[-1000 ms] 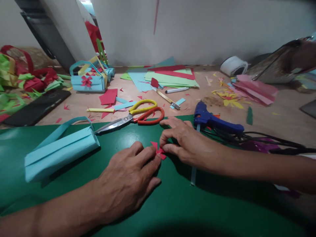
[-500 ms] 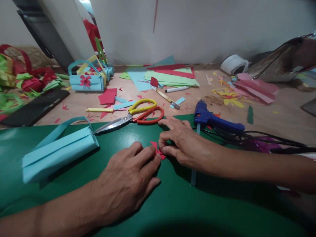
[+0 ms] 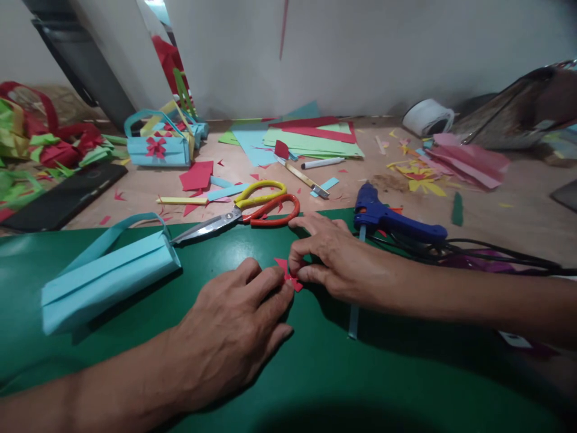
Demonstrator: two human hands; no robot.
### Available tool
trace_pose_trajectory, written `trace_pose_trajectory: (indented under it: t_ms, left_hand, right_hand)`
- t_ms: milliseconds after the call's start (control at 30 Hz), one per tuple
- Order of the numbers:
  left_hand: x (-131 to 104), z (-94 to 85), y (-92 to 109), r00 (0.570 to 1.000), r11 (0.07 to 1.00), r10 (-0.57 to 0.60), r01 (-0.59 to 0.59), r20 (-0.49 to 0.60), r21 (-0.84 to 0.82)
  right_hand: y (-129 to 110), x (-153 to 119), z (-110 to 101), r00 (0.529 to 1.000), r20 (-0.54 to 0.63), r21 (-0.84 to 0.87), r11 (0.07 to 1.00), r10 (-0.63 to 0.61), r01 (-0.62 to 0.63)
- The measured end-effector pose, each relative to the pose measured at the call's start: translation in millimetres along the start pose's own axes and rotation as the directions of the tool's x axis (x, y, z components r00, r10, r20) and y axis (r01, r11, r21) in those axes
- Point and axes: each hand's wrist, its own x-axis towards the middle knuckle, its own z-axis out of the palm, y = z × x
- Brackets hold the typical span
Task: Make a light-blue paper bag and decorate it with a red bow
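A small red paper flower (image 3: pixel 294 282) lies on the green mat (image 3: pixel 288 379), partly hidden by my fingers. My left hand (image 3: pixel 241 319) holds it from the left with closed fingers. From the right, my right hand (image 3: pixel 327 255) pinches its edge between thumb and index finger. Left of my hands rests a light blue paper handbag (image 3: pixel 110 276) with a strap handle. Scissors (image 3: pixel 243 207) with one yellow and one orange-red handle lie behind my hands, their tips close to the handbag. A blue glue gun (image 3: pixel 392 219) lies beyond my right forearm.
Finished paper bags (image 3: pixel 157 150) stand at the back left, beside a black phone (image 3: pixel 67 195). Stacked coloured paper (image 3: pixel 311 141), a cutter knife (image 3: pixel 303 177) and a marker (image 3: pixel 322 163) lie along the back. A white tape roll (image 3: pixel 427 118) sits back right. The glue gun's black cable (image 3: pixel 505 252) trails right.
My right forearm has shifted slightly. Both hands stay on the red paper flower, and the other things lie where they were.
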Motion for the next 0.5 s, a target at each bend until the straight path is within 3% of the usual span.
trace_pose_trajectory:
  t_ms: [367,500]
  left_hand:
    - [-0.2,-1.3,-0.1,0.999,1.0,0.0,0.001,0.035,-0.021]
    - [0.4,-3.0,-1.8,0.998,1.0,0.021,-0.021,0.051,-0.003]
  right_hand:
    - [3.7,-0.2,2.3,0.999,-0.027,0.016,1.0,-0.027,0.027]
    - [6.1,-1.7,-0.5,0.98,-0.151,-0.019,0.991,-0.131,0.129]
